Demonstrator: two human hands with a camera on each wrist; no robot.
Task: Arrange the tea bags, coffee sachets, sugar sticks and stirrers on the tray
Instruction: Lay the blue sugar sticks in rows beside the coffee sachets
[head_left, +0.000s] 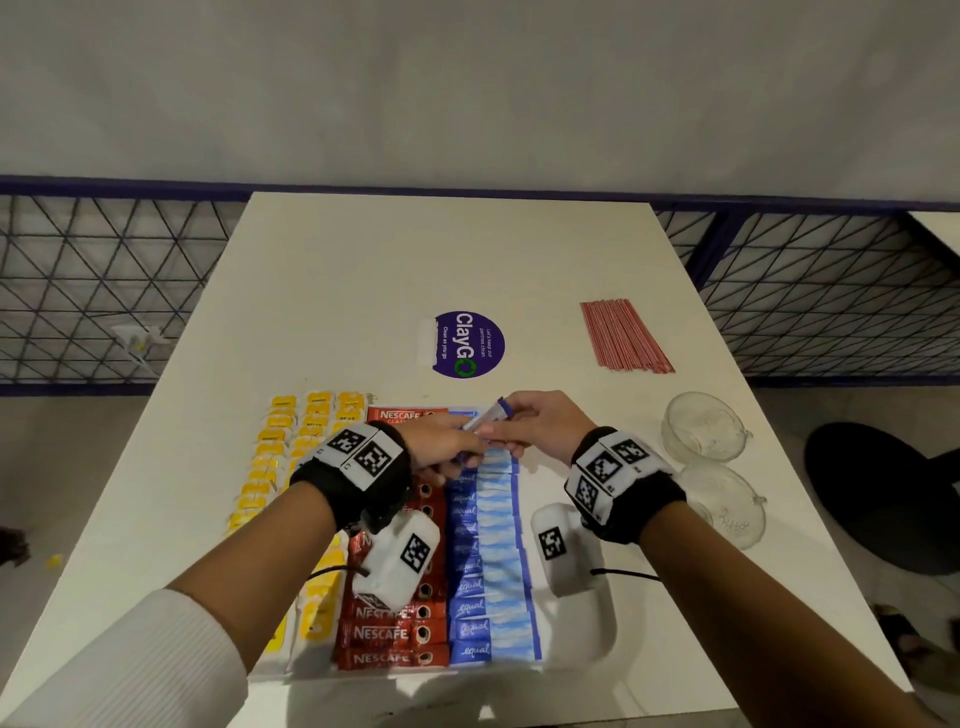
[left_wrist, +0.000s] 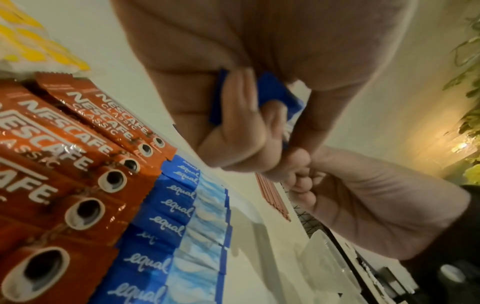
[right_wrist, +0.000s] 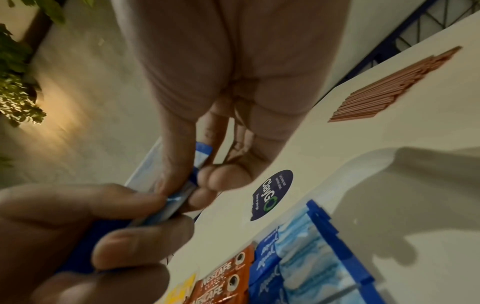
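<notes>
Above the far end of the blue sugar-stick row (head_left: 488, 561), a small bunch of sugar sticks (head_left: 485, 418) is pinched by the left hand (head_left: 447, 447) and the right hand (head_left: 540, 423), and its count is hidden by fingers. Much of the red coffee sachets (head_left: 395, 634) and yellow tea bags (head_left: 270, 457) is covered by the left wrist. On bare table (head_left: 363, 270) beyond, the stirrers (head_left: 626, 335) lie well apart, near the right edge

A white worktop (head_left: 332, 270) carries a white tray (head_left: 576, 670) near its front edge, a round purple ClayGo sticker (head_left: 468, 344) at its middle, a bundle of red stirrers (head_left: 625, 335) far right, and two clear glass cups (head_left: 701, 427) along the right edge
</notes>
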